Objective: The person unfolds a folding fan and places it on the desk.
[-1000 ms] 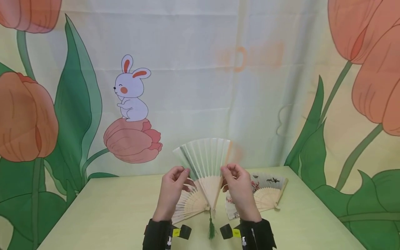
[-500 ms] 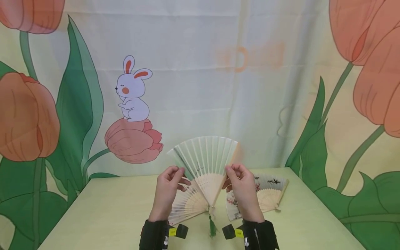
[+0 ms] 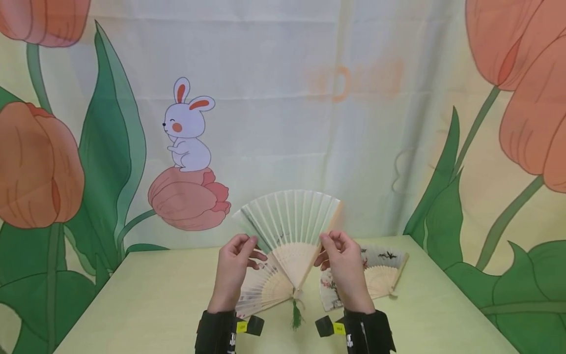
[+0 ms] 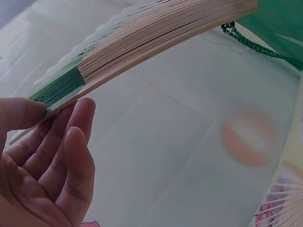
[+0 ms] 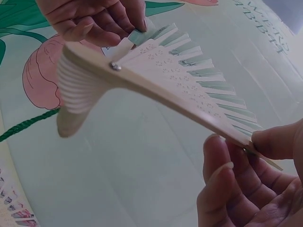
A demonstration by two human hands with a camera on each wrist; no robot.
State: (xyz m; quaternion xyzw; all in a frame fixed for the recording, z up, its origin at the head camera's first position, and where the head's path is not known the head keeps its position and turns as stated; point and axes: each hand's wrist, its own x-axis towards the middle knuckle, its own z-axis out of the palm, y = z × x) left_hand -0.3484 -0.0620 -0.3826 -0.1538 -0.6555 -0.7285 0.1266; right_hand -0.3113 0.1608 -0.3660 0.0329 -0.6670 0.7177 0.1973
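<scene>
A pale green folding fan (image 3: 295,219) with light wooden ribs is held upright, partly spread, above the table. My left hand (image 3: 234,268) pinches its left edge between thumb and fingers; the left wrist view shows the thumb (image 4: 28,113) on the folded green leaf. At the opposite edge, my right hand (image 3: 346,268) pinches the outer wooden guard, with the thumb (image 5: 277,142) on top in the right wrist view. A green tassel (image 3: 296,314) hangs from the pivot. Several pleats near the left hand are still bunched together.
Behind the left hand, a second spread fan (image 3: 265,290) lies on the table (image 3: 155,295). To the right lies another open fan (image 3: 382,278) with painted flowers and dark birds. A printed curtain with tulips and a rabbit (image 3: 187,132) stands behind the table.
The held fan has spread wider as my hands moved apart, the left hand going left and the right hand slightly right. The tassel has shifted a little up and left.
</scene>
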